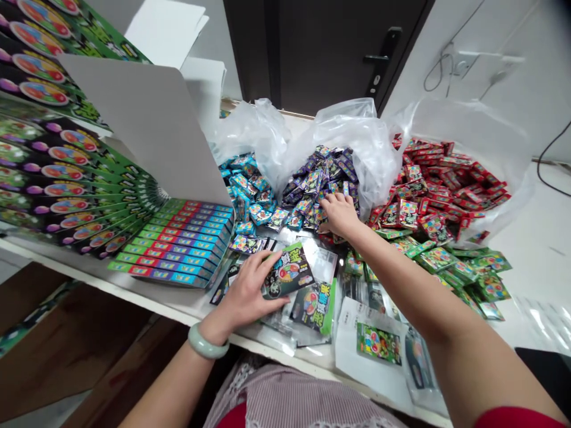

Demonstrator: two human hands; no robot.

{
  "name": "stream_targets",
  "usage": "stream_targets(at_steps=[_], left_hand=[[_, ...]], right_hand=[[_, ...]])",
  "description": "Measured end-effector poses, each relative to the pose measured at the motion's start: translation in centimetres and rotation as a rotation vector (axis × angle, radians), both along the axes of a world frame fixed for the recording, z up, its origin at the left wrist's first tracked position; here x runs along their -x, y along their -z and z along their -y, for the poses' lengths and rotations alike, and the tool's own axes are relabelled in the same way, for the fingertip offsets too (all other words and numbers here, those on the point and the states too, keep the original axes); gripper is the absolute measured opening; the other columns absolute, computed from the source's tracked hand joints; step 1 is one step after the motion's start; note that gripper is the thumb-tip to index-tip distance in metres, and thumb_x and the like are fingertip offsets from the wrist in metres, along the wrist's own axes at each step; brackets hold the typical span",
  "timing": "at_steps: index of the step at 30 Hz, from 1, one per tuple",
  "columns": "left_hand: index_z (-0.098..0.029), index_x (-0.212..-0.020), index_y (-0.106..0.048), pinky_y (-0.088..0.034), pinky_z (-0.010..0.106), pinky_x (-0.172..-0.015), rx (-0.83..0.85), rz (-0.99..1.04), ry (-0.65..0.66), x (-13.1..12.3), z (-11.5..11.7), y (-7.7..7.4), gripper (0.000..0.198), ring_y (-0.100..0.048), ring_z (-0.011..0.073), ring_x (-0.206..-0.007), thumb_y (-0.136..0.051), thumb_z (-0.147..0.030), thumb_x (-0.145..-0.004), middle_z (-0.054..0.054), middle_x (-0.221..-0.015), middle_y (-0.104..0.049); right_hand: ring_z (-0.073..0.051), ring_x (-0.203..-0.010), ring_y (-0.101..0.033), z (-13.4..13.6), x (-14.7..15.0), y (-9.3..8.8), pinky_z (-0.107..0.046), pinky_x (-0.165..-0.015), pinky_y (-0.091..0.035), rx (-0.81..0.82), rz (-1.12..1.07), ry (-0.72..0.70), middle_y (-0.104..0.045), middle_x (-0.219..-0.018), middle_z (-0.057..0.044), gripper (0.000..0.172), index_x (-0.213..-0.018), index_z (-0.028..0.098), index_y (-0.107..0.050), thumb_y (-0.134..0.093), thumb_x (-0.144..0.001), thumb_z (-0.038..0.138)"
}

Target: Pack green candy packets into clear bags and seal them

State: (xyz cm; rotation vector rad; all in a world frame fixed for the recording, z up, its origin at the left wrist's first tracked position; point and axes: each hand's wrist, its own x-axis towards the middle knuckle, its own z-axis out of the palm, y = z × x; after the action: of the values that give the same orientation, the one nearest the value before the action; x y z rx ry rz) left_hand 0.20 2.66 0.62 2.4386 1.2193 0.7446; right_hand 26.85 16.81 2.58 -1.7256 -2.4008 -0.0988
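Note:
My left hand (247, 293), with a pale green bangle on the wrist, grips a clear plastic bag with a dark printed card (288, 273) on the table's near edge. Farther out, my right hand (339, 215) reaches into the heap of purple sachets (319, 177), its fingers curled down among them; what they hold is hidden. A heap of blue sachets (250, 190) lies to the left of the purple ones. Red sachets (439, 184) are heaped to the right, and green sachets (459, 264) lie spread in front of those.
Flat printed cartons (53, 178) fan out at the left, with a stack of striped boxes (178, 244) and a white card sheet (151, 119) beside them. More bagged cards (377, 342) lie along the near table edge. A dark door (330, 47) stands behind the clear plastic bags (352, 131).

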Motion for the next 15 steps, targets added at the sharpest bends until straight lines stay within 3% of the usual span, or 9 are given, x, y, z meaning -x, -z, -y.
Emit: stream_targets(at_steps=[4, 6, 9, 12, 15], left_hand=[[-0.026, -0.145, -0.03, -0.042, 0.053, -0.104, -0.001, 0.019, -0.018, 0.4, -0.6, 0.3, 0.089, -0.047, 0.0325, -0.122, -0.078, -0.036, -0.071, 0.013, -0.131, -0.046], [-0.025, -0.145, -0.03, -0.041, 0.053, -0.105, -0.006, 0.028, -0.016, 0.5, -0.8, 0.5, 0.089, -0.046, 0.0318, -0.122, -0.078, -0.037, -0.07, 0.013, -0.13, -0.046], [-0.026, -0.145, -0.03, -0.041, 0.052, -0.106, -0.008, 0.021, -0.015, 0.7, -0.9, 0.5, 0.09, -0.046, 0.032, -0.123, -0.078, -0.038, -0.07, 0.013, -0.131, -0.045], [-0.026, -0.145, -0.031, -0.04, 0.052, -0.106, -0.002, 0.011, -0.046, 0.7, -0.8, 0.5, 0.088, -0.045, 0.0328, -0.124, -0.077, -0.04, -0.072, 0.013, -0.132, -0.045], [-0.026, -0.145, -0.032, -0.04, 0.052, -0.106, -0.017, 0.031, -0.098, 0.6, -0.6, 0.3, 0.086, -0.046, 0.0329, -0.123, -0.076, -0.043, -0.073, 0.012, -0.13, -0.045]], right_hand=[[-0.024, -0.09, -0.063, 0.7, -1.3, -0.2, -0.039, -0.082, -0.045, 0.029, -0.121, 0.029, -0.07, -0.097, -0.009, 0.028, -0.106, 0.017, -0.059, -0.065, -0.083, 0.032], [-0.019, -0.078, -0.064, 1.6, -2.6, -0.7, -0.032, -0.071, -0.047, 0.039, -0.375, 0.053, -0.07, -0.09, -0.005, 0.023, -0.104, 0.018, -0.057, -0.055, -0.089, 0.035], [-0.016, -0.066, -0.061, 3.7, -4.1, -2.2, -0.028, -0.06, -0.046, 0.035, -0.708, 0.073, -0.067, -0.078, -0.002, 0.024, -0.096, 0.02, -0.057, -0.056, -0.086, 0.041], [-0.017, -0.059, -0.057, 6.1, -3.4, -3.3, -0.028, -0.057, -0.043, 0.096, -0.47, 0.097, -0.064, -0.066, -0.002, 0.018, -0.086, 0.021, -0.06, -0.059, -0.083, 0.039], [-0.022, -0.066, -0.063, 7.4, -0.8, -2.6, -0.032, -0.062, -0.044, 0.239, -0.194, 0.128, -0.066, -0.067, -0.007, 0.012, -0.076, 0.019, -0.063, -0.062, -0.081, 0.03]])
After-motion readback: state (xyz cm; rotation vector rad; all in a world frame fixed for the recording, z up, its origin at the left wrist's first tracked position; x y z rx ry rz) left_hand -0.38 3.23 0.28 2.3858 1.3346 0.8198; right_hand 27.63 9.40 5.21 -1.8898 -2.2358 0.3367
